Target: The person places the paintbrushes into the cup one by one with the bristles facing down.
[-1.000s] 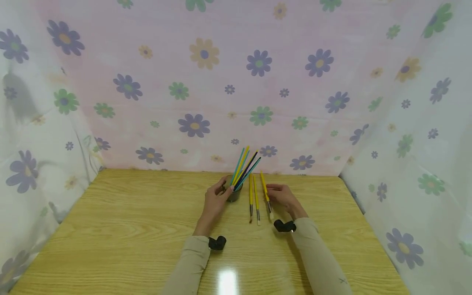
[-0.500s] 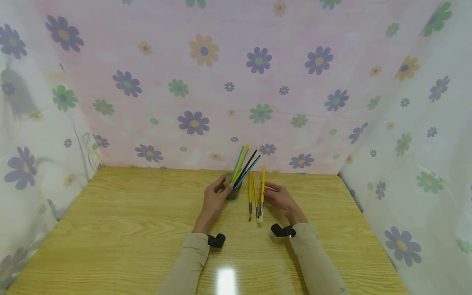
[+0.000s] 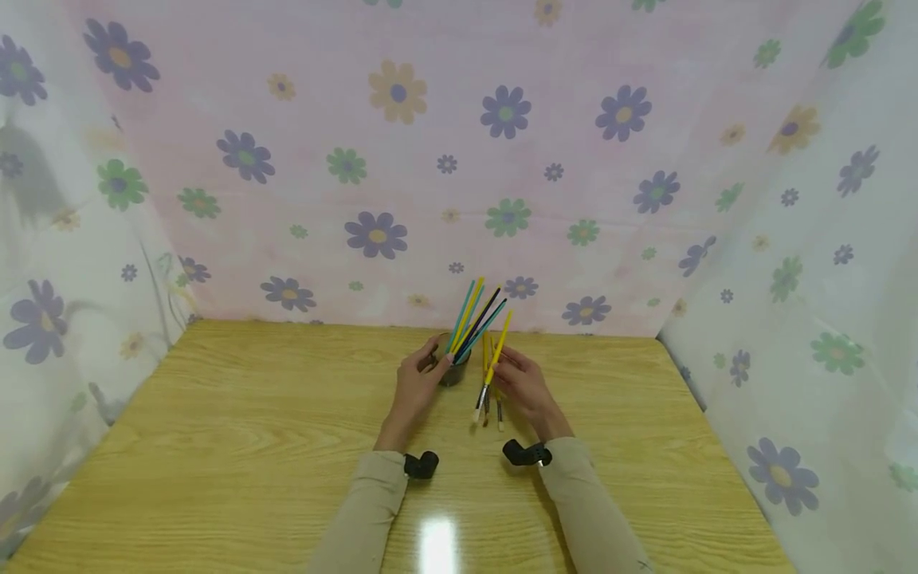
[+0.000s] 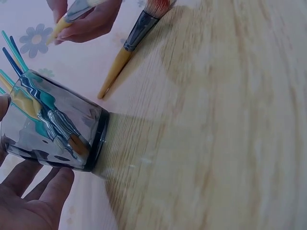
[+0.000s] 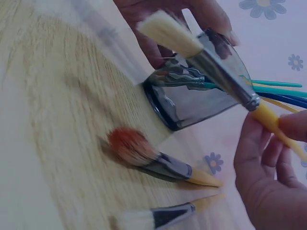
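while the left hand (image 3: 416, 387) cups the glass (image 4: 53, 127), the right hand (image 3: 522, 384) pinches a yellow brush (image 3: 491, 368)

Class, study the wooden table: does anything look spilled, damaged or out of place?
Nothing spilled or damaged. Two yellow-handled paintbrushes lie loose on the wooden table beside the dark glass cup of brushes, which the left hand holds; the right hand holds a third yellow-handled brush.
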A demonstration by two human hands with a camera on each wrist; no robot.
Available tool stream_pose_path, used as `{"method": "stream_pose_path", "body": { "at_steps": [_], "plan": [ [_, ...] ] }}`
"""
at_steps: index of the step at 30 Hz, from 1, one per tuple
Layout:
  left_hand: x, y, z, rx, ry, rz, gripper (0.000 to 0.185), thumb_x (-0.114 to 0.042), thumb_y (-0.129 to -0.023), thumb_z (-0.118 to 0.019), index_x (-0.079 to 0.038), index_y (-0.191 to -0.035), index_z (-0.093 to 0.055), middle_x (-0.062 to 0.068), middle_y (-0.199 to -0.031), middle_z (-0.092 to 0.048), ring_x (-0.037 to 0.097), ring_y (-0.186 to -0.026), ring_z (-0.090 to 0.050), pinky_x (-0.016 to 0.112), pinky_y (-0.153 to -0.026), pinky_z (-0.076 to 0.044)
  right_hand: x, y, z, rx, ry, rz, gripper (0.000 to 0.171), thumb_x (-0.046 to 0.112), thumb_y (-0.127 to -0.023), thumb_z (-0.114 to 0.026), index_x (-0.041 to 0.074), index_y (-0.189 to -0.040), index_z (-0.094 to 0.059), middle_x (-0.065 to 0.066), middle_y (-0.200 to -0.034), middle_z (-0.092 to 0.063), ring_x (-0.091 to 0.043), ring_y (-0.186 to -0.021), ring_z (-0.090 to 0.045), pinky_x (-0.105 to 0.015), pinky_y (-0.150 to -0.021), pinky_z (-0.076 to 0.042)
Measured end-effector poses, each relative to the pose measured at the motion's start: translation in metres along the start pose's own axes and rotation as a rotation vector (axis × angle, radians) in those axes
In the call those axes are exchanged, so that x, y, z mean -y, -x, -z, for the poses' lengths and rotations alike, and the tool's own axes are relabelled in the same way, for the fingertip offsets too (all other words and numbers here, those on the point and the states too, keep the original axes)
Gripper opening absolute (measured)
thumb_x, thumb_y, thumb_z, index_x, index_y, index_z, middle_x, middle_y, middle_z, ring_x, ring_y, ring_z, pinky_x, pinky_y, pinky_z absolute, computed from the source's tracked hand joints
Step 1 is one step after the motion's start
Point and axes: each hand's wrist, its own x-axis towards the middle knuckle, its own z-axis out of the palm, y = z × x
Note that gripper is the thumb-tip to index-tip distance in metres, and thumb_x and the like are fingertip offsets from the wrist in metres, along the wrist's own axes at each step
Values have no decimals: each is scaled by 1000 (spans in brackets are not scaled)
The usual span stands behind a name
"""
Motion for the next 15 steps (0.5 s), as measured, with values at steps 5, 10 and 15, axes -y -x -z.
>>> {"method": "stream_pose_path", "body": {
  "at_steps": [5, 10, 15],
  "plan": [
    [0, -1, 0, -5, 7, -3, 59, -25, -101, -67, -7, -153, -46, 22, -154, -45, 41, -139, -48, 53, -113, -43, -2, 0, -7, -6, -81, 60, 57, -6, -103, -45, -11, -156, -24, -29, -149, -38, -15, -107, -62, -22, -87, -56],
    [-1, -1, 0, -6, 3, -5, 57, -25, -101, -67, -12, -153, -47, 21, -154, -46, 40, -139, -48, 53, -114, -43, 1, 0, -15, -40, -181, 131, 44, -8, -103, -45, -7, -147, -37, -10, -124, -55, -16, -103, -62, -25, -87, -57],
    [-1, 0, 0, -13, -6, -6, 58, -23, -101, -67, -8, -153, -46, 20, -154, -46, 40, -139, -48, 52, -113, -44, 5, 2, -24, -97, -232, 184, 36, -8, -102, -49, -3, -138, -46, -11, -119, -57, -17, -98, -64, -25, -81, -58]
  ]
}}
